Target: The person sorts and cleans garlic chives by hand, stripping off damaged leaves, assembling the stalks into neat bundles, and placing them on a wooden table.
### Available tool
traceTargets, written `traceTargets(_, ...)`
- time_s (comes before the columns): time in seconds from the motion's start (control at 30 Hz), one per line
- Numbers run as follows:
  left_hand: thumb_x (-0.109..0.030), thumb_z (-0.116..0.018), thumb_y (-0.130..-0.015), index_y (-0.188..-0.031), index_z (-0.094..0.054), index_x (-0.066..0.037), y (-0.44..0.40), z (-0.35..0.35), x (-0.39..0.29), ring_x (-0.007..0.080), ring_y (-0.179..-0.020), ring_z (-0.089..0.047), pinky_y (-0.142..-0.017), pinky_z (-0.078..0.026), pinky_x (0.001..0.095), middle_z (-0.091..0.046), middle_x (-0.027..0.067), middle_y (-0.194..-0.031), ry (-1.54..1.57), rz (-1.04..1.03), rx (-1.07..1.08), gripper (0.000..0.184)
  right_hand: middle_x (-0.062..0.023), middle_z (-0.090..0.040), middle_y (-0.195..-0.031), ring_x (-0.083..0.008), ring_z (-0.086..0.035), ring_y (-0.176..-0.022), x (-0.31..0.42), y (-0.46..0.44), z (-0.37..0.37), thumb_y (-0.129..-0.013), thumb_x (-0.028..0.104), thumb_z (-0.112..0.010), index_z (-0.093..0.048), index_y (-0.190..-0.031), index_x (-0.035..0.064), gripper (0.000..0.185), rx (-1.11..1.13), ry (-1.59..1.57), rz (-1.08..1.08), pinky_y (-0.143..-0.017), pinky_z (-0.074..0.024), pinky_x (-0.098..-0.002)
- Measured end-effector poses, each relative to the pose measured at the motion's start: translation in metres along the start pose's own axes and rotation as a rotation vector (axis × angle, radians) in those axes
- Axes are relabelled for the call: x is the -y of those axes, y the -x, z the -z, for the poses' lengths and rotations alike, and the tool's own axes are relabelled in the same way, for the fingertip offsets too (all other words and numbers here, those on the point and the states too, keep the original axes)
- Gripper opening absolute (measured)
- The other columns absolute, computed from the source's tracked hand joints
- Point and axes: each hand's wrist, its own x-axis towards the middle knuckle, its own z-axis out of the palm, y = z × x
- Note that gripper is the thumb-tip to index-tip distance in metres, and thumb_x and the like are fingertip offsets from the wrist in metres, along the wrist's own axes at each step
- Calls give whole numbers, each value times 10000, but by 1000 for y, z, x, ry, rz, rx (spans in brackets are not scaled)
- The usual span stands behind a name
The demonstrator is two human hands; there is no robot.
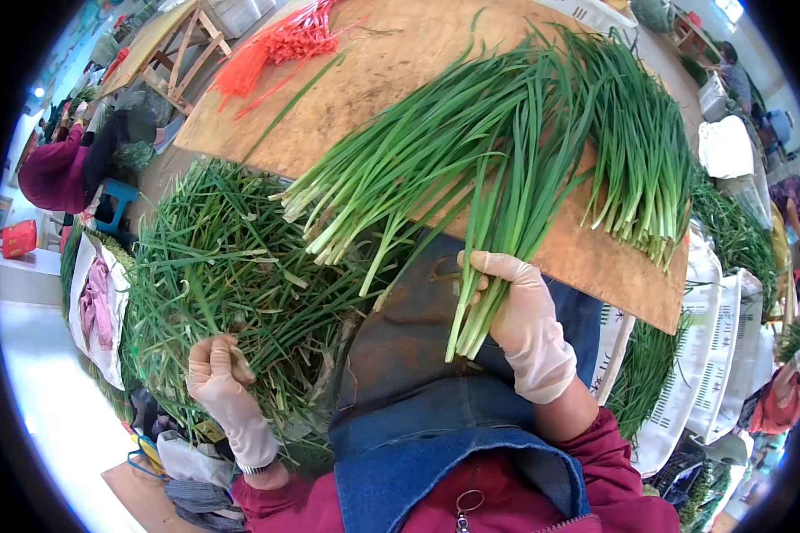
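Note:
My right hand (523, 324), in a pale thin glove, is closed around the lower stalks of a small bunch of garlic chives (489, 275). Their white ends point down toward my lap, and their leaves run up over the board. My left hand (218, 369), gloved too, has its fingers curled together by the heap of loose leaves (231, 249) on the left; what they pinch, if anything, is hidden. On the board lie a spread of chives (418, 133) and, to the right, a thicker pile of chives (636, 151) with stalk ends aligned.
Red plastic ties (280, 49) lie at the far left of the wooden board (347, 98). White crates (676, 382) stand at the right beside more greens (642, 369). A person (58, 173) in purple bends near a blue stool (116, 204) at the left.

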Motion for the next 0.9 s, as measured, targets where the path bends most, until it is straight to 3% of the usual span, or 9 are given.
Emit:
traceTargets(0.07,-172,-583,-871,-725,-584,-25,-7,21,22,81,-440,-415,-400,-320,226,-495,-6,-555,-572,-166,32,207,-116,-613,-814,-177,-560,-642,0,1,0,-737,11,-608,-571,-942,-61,220,-20,3,12,-584,-494,-322)
traceTargets(0.17,-132,-652,-813,-736,-608,-46,21,-20,16,95,-545,-462,-473,-360,226,-559,32,-635,-499,-517,185,123,-145,-607,-917,-243,-605,-755,0,5,-1,-745,5,-576,-537,-1015,-51,279,-33,-53,6,-723,-536,-421)
traceTargets(0.27,-74,-688,-730,-880,-631,-50,46,-79,-9,243,-657,-609,-568,-496,313,-616,133,-828,-575,-705,425,163,-145,-604,-923,-249,-605,-767,6,13,-11,-750,8,-571,-525,-1029,-52,289,-1,-55,-19,-720,-537,-410)
traceTargets(0.4,-116,-632,-774,-1009,-578,-23,51,-141,-12,318,-644,-611,-557,-489,365,-616,159,-843,-893,-638,560,259,-133,-594,-898,-190,-553,-663,11,2,10,-782,28,-538,-498,-1096,-30,321,311,-183,-96,-563,-470,-305)
traceTargets(0.5,-110,-616,-790,-1018,-580,-22,37,-123,2,310,-634,-604,-566,-494,329,-615,163,-808,-681,-671,660,248,-69,-511,-739,-122,-438,-535,21,24,-3,-799,80,-559,-478,-1128,-19,353,465,-212,-22,-449,-361,-251)
traceTargets(0.6,23,-552,-812,-976,-626,-10,17,-54,15,180,-662,-619,-516,-472,280,-654,116,-849,-410,-767,199,183,-20,-421,-671,-90,-384,-487,30,33,-4,-804,143,-580,-464,-1165,-7,408,765,-233,37,-394,-308,-236)
traceTargets(0.67,-45,-563,-858,-975,-632,-4,2,1,26,149,-656,-603,-533,-472,278,-657,128,-830,-489,-317,-59,142,-13,-411,-662,-88,-378,-483,29,27,-9,-805,145,-576,-467,-1161,-1,400,801,-242,88,-406,-315,-234)
traceTargets(0.8,-139,-614,-819,-928,-619,-1,-2,32,32,266,-616,-604,-543,-484,324,-626,153,-761,-1364,-411,-46,176,-3,-417,-653,-87,-361,-484,13,7,-6,-811,109,-566,-489,-1082,-7,305,511,-237,4,-432,-304,-239)
traceTargets(0.9,-158,-611,-811,-941,-606,-13,17,-27,15,280,-639,-614,-565,-494,348,-619,153,-762,-787,-557,272,194,-4,-425,-649,-91,-363,-481,-2,-10,10,-810,103,-571,-494,-1066,-15,292,424,-293,-78,-437,-304,-243)
